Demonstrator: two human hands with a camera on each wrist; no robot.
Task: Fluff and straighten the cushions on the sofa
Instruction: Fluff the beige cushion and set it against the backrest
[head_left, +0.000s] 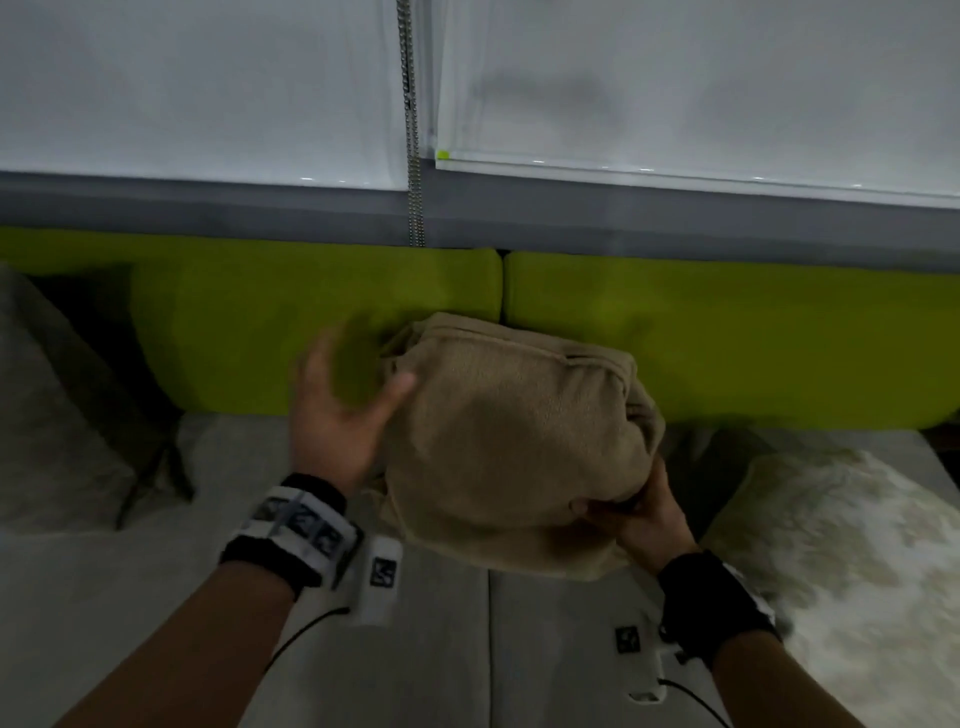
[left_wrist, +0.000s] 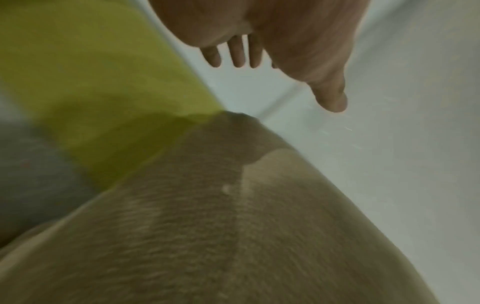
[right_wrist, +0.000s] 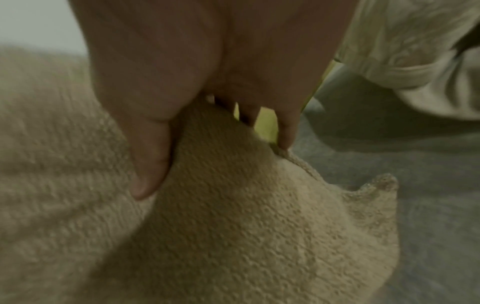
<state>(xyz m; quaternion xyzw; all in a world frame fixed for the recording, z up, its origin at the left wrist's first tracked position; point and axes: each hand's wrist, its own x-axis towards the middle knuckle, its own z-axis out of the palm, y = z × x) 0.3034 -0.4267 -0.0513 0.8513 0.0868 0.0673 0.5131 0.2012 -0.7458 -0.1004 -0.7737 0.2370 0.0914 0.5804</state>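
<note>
A tan, nubby-textured square cushion is held above the sofa's grey seat, bunched and creased at its right corner, in front of 2 lime-green back cushions. A grey cushion leans at left; a cream shaggy cushion lies at right.

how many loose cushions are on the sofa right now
3: a tan cushion held at centre, a grey cushion at the left edge, a furry cream cushion at the right. Others may lie outside the frame.

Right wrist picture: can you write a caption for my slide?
The right hand pinches a corner of the tan cushion between thumb and fingers, above the grey sofa seat.
</note>
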